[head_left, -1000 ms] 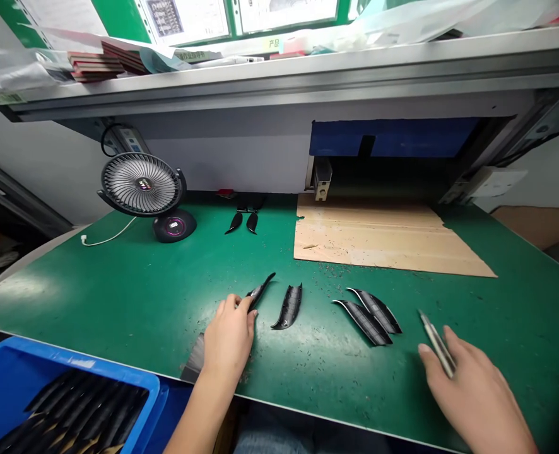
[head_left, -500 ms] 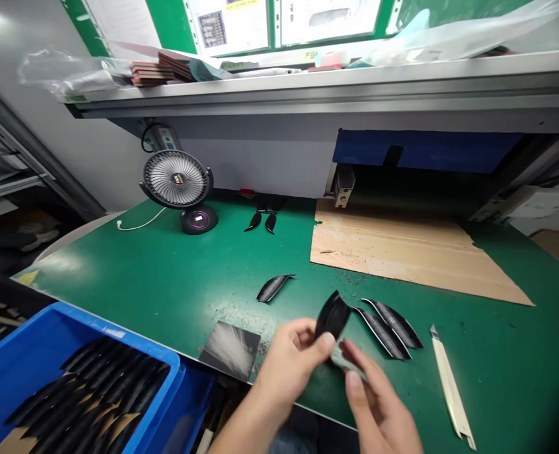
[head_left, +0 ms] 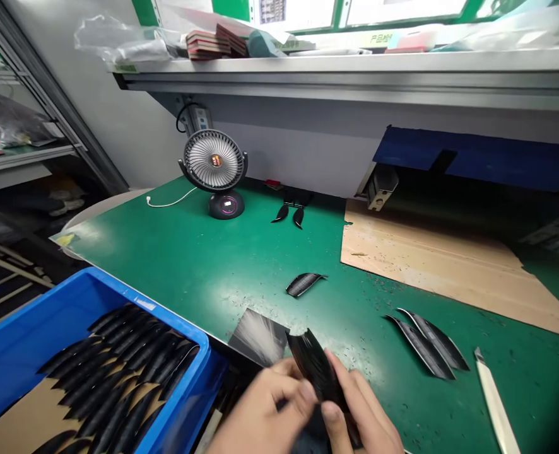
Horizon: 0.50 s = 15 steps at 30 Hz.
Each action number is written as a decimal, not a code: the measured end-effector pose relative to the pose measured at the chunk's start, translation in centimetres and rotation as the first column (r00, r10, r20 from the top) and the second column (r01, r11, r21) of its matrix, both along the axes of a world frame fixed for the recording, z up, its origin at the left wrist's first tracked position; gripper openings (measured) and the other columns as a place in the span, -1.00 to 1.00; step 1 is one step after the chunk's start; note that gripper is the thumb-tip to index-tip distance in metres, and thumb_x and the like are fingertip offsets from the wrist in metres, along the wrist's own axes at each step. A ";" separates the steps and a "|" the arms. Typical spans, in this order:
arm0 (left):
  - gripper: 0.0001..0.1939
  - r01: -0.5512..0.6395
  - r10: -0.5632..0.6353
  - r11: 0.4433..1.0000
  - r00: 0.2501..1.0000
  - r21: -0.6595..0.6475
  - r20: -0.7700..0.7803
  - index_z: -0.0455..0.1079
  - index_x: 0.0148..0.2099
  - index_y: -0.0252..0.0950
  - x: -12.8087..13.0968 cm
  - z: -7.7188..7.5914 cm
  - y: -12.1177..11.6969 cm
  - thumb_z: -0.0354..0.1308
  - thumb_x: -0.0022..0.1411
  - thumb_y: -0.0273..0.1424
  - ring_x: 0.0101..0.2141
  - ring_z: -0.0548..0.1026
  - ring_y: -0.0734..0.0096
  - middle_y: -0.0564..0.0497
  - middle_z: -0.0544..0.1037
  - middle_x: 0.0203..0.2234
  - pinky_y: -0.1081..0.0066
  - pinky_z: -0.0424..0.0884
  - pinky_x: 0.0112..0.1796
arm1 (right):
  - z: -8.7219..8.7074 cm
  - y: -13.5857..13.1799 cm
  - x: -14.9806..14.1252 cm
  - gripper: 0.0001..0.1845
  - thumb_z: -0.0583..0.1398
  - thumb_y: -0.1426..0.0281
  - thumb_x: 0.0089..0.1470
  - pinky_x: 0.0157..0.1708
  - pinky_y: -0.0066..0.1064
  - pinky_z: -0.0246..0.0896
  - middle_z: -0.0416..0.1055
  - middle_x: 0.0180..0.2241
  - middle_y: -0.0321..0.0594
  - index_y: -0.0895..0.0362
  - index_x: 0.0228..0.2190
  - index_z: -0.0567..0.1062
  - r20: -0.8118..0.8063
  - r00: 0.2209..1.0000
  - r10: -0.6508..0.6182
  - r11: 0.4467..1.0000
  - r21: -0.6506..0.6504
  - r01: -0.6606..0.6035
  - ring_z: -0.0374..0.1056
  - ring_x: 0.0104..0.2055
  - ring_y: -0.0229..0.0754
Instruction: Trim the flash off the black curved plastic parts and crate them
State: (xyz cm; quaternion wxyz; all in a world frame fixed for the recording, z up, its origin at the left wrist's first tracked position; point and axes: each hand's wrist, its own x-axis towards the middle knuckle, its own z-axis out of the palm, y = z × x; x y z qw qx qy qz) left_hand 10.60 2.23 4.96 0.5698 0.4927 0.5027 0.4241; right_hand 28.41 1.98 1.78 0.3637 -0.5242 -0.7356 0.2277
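Near the table's front edge I hold a curved, black, blade-shaped shell piece tilted up, its hollow side facing me. My left hand, smeared a little by motion, has thumb and fingers closed at the piece's left side. On its right side my right hand grips with fingers along the edge and thumb in front. The lower end is partly hidden by my hands. A similar black piece lies on the table beyond, and two more black pieces lie side by side to the right.
A pale-handled knife lies at the right. A dark square plate is by the front edge. At left stands a blue bin with rows of black pieces. Farther back are a fan, cardboard and a low shelf.
The view has swung right-to-left, shifting the table things rightward. My right hand has moved onto the black piece; the small pale thing it held is out of sight. The piece is nearer me.
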 end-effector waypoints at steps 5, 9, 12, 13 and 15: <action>-0.51 -0.664 0.664 0.746 0.747 0.046 0.027 0.48 -0.45 -0.35 -6.7 -1.1 3.1 0.02 0.27 -0.05 -0.52 0.30 0.44 -0.02 0.40 -0.57 0.46 0.22 -0.50 | 0.0 3.3 -2.1 -0.47 0.00 0.21 0.30 -0.62 -0.45 0.28 0.38 -0.36 -0.14 0.22 0.19 0.18 0.596 0.791 0.136 0.946 0.160 -0.282 0.39 -0.39 -0.10; -0.52 -0.911 0.857 0.404 0.408 0.080 0.316 0.34 -0.49 -0.35 -6.9 -3.2 6.1 -0.01 0.28 -0.06 -0.63 0.18 0.53 0.07 0.24 -0.63 0.51 0.07 -0.65 | 1.4 5.2 -6.5 -0.58 0.08 0.45 0.22 -0.55 -0.37 0.28 0.37 -0.37 -0.11 0.30 0.09 0.28 0.785 0.604 0.137 0.913 0.137 -0.385 0.35 -0.36 -0.06; -0.58 -0.941 0.871 0.311 0.339 0.135 0.356 0.35 -0.39 -0.35 -5.3 -4.6 7.0 -0.05 0.32 -0.11 -0.63 0.17 0.55 0.10 0.22 -0.60 0.52 0.06 -0.65 | 2.3 5.2 -6.9 -0.50 0.11 0.55 0.11 -0.48 -0.31 0.28 0.35 -0.35 -0.11 0.27 0.11 0.27 0.810 0.560 0.173 0.868 0.143 -0.476 0.31 -0.33 -0.04; -0.60 -0.946 0.873 0.281 0.321 0.160 0.367 0.35 -0.36 -0.34 -4.8 -4.9 7.1 -0.05 0.33 -0.13 -0.62 0.17 0.55 0.10 0.22 -0.58 0.52 0.07 -0.64 | 2.4 5.1 -6.7 -0.48 0.12 0.57 0.07 -0.49 -0.31 0.27 0.34 -0.36 -0.12 0.28 0.10 0.27 0.817 0.550 0.174 0.853 0.154 -0.499 0.30 -0.35 -0.04; -0.66 -0.950 0.875 0.227 0.295 0.212 0.384 0.33 -0.33 -0.32 -4.3 -5.3 6.9 -0.05 0.33 -0.16 -0.59 0.20 0.54 0.09 0.24 -0.56 0.52 0.09 -0.62 | 2.4 4.9 -6.6 -0.44 0.11 0.62 0.00 -0.51 -0.31 0.24 0.33 -0.38 -0.12 0.31 0.09 0.27 0.819 0.545 0.179 0.845 0.155 -0.511 0.28 -0.37 -0.05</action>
